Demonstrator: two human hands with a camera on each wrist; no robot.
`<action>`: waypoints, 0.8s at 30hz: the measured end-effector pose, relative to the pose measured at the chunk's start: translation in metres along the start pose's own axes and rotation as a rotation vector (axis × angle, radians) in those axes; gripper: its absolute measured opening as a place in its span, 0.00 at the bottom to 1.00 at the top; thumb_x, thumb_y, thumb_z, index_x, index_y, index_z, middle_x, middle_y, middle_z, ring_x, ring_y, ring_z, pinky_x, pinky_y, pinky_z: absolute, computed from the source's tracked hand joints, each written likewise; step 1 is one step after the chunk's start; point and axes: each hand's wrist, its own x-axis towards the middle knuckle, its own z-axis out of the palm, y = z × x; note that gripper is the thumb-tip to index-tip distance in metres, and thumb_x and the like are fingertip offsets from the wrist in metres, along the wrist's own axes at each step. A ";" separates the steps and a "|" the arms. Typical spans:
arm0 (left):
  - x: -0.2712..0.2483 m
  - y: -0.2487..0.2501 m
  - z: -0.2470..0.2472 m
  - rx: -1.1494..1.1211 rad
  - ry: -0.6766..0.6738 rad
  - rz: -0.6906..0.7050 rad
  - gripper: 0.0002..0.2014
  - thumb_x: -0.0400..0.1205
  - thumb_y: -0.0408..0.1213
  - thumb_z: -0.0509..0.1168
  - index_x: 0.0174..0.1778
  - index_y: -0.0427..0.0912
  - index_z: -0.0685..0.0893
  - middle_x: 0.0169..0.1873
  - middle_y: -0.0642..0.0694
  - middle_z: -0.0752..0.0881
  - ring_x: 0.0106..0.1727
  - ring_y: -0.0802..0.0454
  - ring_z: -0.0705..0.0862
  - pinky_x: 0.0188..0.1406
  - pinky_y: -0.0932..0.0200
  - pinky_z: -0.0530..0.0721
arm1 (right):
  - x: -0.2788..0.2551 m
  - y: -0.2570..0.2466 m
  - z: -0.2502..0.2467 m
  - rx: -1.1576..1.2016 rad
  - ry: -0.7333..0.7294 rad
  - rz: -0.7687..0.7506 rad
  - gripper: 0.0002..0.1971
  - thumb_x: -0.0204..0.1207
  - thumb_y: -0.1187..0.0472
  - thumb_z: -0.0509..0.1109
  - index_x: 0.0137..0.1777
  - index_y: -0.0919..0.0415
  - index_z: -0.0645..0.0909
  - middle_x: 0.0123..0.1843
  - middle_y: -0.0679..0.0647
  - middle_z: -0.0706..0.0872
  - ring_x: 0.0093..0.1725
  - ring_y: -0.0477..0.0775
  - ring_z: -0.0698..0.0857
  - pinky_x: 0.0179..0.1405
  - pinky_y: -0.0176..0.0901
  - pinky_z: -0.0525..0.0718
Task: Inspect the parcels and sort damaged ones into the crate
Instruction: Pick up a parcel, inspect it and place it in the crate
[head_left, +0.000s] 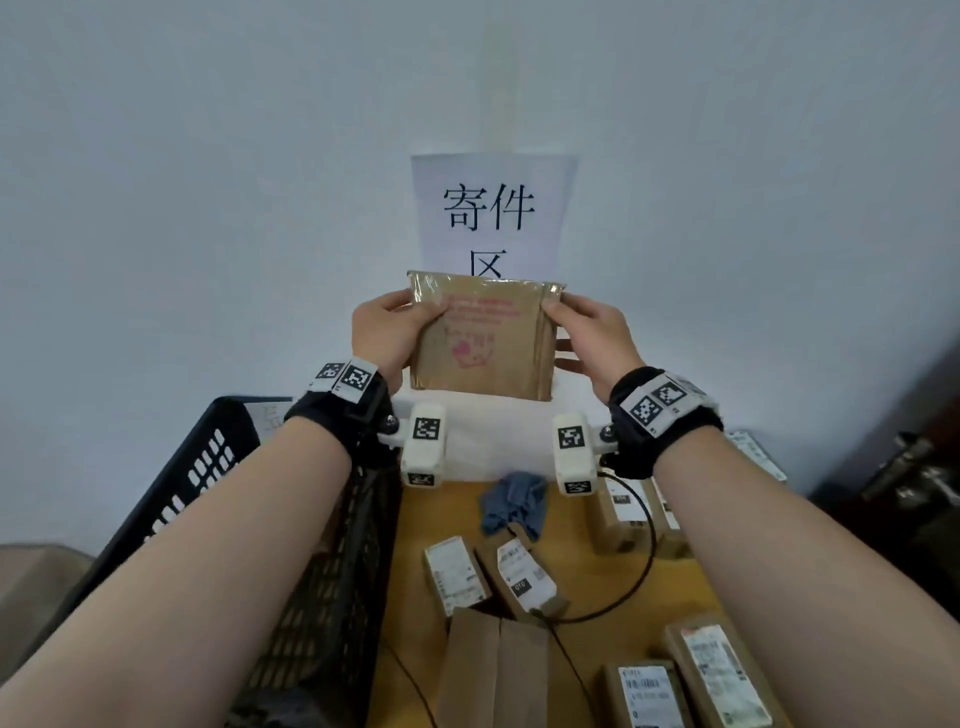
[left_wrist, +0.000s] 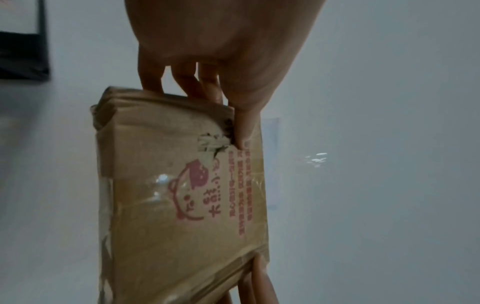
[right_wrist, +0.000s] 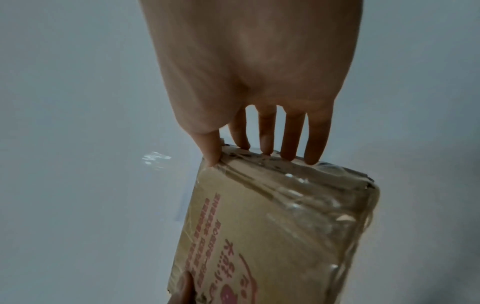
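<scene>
Both hands hold one brown cardboard parcel (head_left: 480, 338) upright in the air, in front of the white paper sign (head_left: 493, 208) with black characters on the wall, its top edge covering the sign's lowest character. The left hand (head_left: 387, 338) grips the parcel's left edge, thumb pressed on the printed front face and fingers (left_wrist: 182, 80) wrapped behind. The right hand (head_left: 592, 340) pinches the opposite edge, thumb on the front and four fingers (right_wrist: 291, 139) spread against the taped side. The parcel's front carries pink print and a cartoon figure; the left wrist view shows a torn patch (left_wrist: 213, 146) in the cardboard just beside the left thumb tip. Clear tape wrinkles across the side under the right fingers. Below the sign and to its left stands the dark perforated crate (head_left: 208, 478). Directly below the sign, on the wooden table (head_left: 623, 571), lie several smaller labelled parcels (head_left: 454, 574) and a crumpled blue cloth (head_left: 514, 501).
</scene>
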 end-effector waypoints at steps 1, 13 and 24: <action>-0.001 0.015 -0.001 -0.025 0.027 0.025 0.12 0.78 0.38 0.82 0.53 0.44 0.88 0.46 0.49 0.93 0.36 0.59 0.91 0.29 0.62 0.87 | -0.004 -0.014 0.000 0.011 0.003 -0.044 0.14 0.83 0.51 0.74 0.67 0.48 0.89 0.57 0.49 0.94 0.51 0.56 0.92 0.60 0.59 0.91; -0.031 0.138 -0.025 0.000 -0.273 0.290 0.24 0.69 0.57 0.83 0.60 0.69 0.84 0.74 0.38 0.83 0.79 0.44 0.80 0.57 0.49 0.85 | -0.035 -0.137 -0.009 0.134 0.109 -0.410 0.20 0.80 0.57 0.76 0.72 0.49 0.86 0.63 0.53 0.90 0.61 0.52 0.91 0.63 0.58 0.91; -0.040 0.161 -0.031 -0.050 -0.162 0.274 0.40 0.66 0.50 0.85 0.72 0.55 0.73 0.64 0.45 0.90 0.64 0.46 0.90 0.51 0.42 0.88 | -0.044 -0.160 -0.004 0.098 0.108 -0.487 0.17 0.81 0.60 0.75 0.70 0.52 0.86 0.65 0.49 0.90 0.66 0.47 0.88 0.68 0.56 0.88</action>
